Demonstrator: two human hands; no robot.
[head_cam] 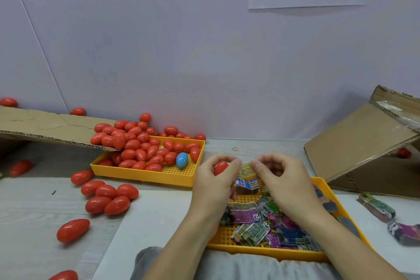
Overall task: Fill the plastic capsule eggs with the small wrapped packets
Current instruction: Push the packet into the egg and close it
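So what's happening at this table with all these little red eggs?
A person is stuffing plastic eggs with toy packets. The left hand holds a red plastic capsule egg, while the right hand pinches a small green wrapped packet right beside it, above a yellow perforated tray of more colourful packets. A second yellow tray behind holds a heap of red eggs and one blue plastic egg. Other red eggs lie loose on the table.

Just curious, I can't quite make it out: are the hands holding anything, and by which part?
Yes. The left hand grips a red egg around its body, one end showing. The right hand pinches a small packet by its top edge.
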